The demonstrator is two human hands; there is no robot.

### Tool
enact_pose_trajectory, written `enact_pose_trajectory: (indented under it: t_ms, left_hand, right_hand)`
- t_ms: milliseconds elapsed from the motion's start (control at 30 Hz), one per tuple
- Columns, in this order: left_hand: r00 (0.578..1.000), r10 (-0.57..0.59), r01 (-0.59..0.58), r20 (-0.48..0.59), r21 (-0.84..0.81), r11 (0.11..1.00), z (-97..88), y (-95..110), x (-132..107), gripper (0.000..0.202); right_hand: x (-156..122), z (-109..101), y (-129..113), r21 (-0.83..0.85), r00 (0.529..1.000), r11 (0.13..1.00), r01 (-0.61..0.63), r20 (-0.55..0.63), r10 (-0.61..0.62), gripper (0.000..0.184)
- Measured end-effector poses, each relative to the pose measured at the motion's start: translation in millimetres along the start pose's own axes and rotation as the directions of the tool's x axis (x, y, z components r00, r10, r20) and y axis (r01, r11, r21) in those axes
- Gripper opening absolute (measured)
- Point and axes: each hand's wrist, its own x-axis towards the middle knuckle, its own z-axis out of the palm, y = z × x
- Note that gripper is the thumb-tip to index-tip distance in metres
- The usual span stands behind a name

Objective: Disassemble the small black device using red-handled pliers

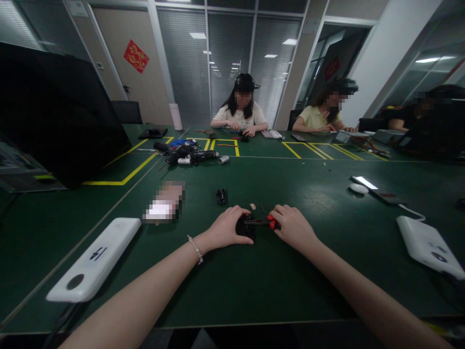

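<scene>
Curling the fingers of the left hand [227, 227] around a small black part [243, 230], and wearing a thin bracelet [196, 249] on that wrist. Gripping red-handled pliers [269, 221] in the bent fingers of the right hand [294, 228], pointing the dark nose leftward, straight at the black part. Maybe touching it, maybe stopping just short; too dark-on-dark down there for calling it. Working near the middle of a green table [290, 281], so holding the black part right between both hands.

Seeing a pale scrap [253, 206] and a few thin bits [263, 209] lying just beyond the hands, plus a little black piece [221, 196] sitting a bit farther off, to the left. Also spotting a blurred-out phone [165, 201] over on the left, lying just past a long white device [105, 249] with black marking on top. On the right, noticing a second white device [428, 242], with a white cable [414, 209] running toward a dark phone [387, 195]. Farther back, looking at a jumble of black gear [181, 154] near some yellow tape [140, 169]. Across the table, facing a person in a cream top [238, 116] and another in a yellow top [315, 118].
</scene>
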Motion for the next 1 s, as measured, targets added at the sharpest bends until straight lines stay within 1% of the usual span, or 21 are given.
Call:
enact_pose_trajectory:
  t_ms: [300, 600, 800, 1000]
  left_hand:
    - [0.999, 0.036, -0.035, -0.025, 0.030, 0.999, 2.6, -3.1, 0.4, 0.067]
    - [1.000, 0.015, -0.014, -0.008, 0.020, 1.000, 0.5, -0.7, 0.4, 0.067]
    - [1.000, 0.022, -0.022, -0.013, 0.017, 1.000, 1.1, -2.0, 0.2, 0.067]
    - [1.000, 0.025, -0.024, -0.014, 0.010, 1.000, 1.0, -1.8, 0.0, 0.066]
  right_hand:
    - [-0.5, -7.2, -3.0, -0.104, 0.999, 0.994, 0.026, -0.037, -0.030, 0.030]
    - [0.6, -1.5, -1.9, -0.017, 1.000, 1.000, 0.001, 0.008, -0.001, 0.028]
    - [-0.5, -6.1, -2.8, -0.078, 0.999, 0.997, 0.019, -0.029, -0.022, 0.030]
    - [0.2, -7.6, -3.6, -0.081, 1.000, 0.997, 0.016, -0.011, -0.017, 0.030]
